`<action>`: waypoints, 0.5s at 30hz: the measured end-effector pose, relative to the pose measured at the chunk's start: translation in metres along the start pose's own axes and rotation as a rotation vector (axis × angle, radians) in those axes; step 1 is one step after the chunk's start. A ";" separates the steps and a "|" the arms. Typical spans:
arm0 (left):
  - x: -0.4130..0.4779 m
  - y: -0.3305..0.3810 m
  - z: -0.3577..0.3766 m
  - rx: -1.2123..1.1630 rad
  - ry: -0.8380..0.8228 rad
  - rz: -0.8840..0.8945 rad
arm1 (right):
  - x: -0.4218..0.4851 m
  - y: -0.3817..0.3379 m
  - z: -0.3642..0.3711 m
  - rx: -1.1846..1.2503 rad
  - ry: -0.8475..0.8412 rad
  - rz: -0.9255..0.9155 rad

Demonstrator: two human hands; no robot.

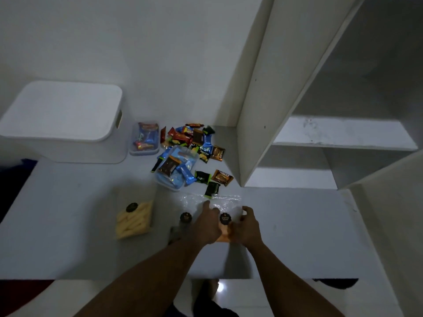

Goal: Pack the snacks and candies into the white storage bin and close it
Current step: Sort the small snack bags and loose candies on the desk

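My left hand rests straight-fingered on the bag; my right hand curls round its right edge. The bag lies between both hands. Grip both edges evenly and lift level. The bin stands well forward-left of my left hand; remove its lid first.

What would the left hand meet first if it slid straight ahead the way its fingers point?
Probably the black-and-green candy just beyond the left hand, past the clear packet under its fingers; depth is unclear.
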State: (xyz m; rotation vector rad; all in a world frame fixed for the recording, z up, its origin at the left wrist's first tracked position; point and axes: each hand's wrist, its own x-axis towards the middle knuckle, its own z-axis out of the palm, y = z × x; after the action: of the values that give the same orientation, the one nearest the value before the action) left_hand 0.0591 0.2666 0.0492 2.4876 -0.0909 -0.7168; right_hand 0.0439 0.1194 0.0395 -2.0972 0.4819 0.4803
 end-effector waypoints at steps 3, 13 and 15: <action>0.004 -0.002 0.003 0.086 -0.008 0.020 | 0.010 0.006 0.000 -0.163 0.012 -0.188; 0.015 -0.003 -0.007 0.030 -0.084 0.117 | 0.041 0.014 0.004 -0.261 -0.047 -0.333; 0.022 0.000 -0.017 -0.025 -0.026 0.143 | 0.054 0.001 -0.001 -0.232 -0.054 -0.291</action>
State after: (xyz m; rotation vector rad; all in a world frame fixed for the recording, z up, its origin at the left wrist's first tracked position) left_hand 0.0867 0.2703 0.0502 2.4195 -0.2649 -0.6855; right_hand 0.0891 0.1100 0.0117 -2.3225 0.0878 0.4365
